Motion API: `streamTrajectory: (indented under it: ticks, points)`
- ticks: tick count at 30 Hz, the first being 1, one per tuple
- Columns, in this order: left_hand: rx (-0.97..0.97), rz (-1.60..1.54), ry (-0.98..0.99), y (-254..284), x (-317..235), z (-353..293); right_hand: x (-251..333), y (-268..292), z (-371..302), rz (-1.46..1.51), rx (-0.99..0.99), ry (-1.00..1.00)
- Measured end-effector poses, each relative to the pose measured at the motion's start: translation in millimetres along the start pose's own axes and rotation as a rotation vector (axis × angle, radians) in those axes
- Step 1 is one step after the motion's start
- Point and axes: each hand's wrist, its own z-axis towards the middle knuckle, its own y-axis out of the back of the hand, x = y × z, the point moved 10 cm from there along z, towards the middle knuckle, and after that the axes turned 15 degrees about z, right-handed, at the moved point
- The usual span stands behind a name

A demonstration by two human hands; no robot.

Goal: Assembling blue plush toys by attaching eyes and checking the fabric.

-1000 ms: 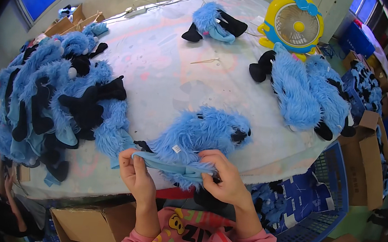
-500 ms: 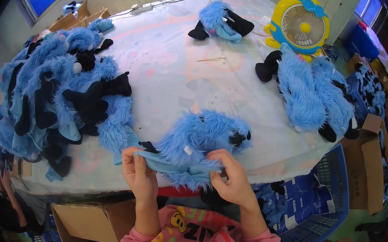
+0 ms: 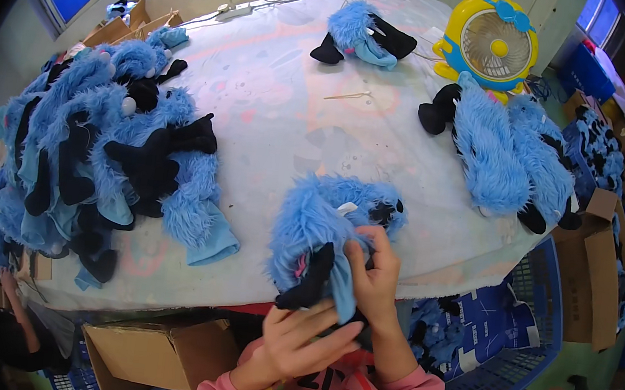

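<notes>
A floppy blue furry plush toy skin (image 3: 306, 214) lies at the table's near edge, partly lifted, with a black limb, pale blue lining and a bit of pink showing. My right hand (image 3: 374, 275) pinches the lining at its right side, fingers closed. Below the black limb, my left hand (image 3: 307, 341) has its fingers stretched out and slightly apart, against the lower edge of the toy skin. A white tag stands out of the fur. What lies under the left fingertips is hidden.
More blue and black plush skins (image 3: 133, 144) are heaped at the left. Others (image 3: 487, 149) lie at the right, and one (image 3: 365, 35) at the back beside a yellow fan (image 3: 495, 42). A blue crate (image 3: 547, 299) and cardboard boxes (image 3: 140, 353) stand below the table. Another person's arm (image 3: 20, 312) shows at lower left.
The lining stretched between both hands has been gathered up. My left hand has moved right and down, its fingers now extended. The black limb and pink patch have come into sight.
</notes>
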Motion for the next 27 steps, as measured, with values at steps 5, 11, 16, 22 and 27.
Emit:
streamTrajectory:
  ticks: [5, 11, 16, 22, 27]
  points:
    - [-0.233, -0.092, 0.314, 28, 43, 0, -4, 3, -1, 0.078, -0.027, 0.071]
    - [0.093, 0.029, 0.289, -14, 38, -7, -11, -8, -5, 0.108, -0.011, 0.128]
    - [0.127, -0.14, 0.193, -19, 23, -1, -21, -5, -2, 0.127, 0.014, 0.171]
    - [0.016, 0.072, 0.248, -20, 45, 6, -6, -14, -7, 0.62, -0.03, -0.048]
    - [-0.167, -0.251, 0.453, -17, 59, -5, -7, -30, -11, 0.129, 0.209, -0.221]
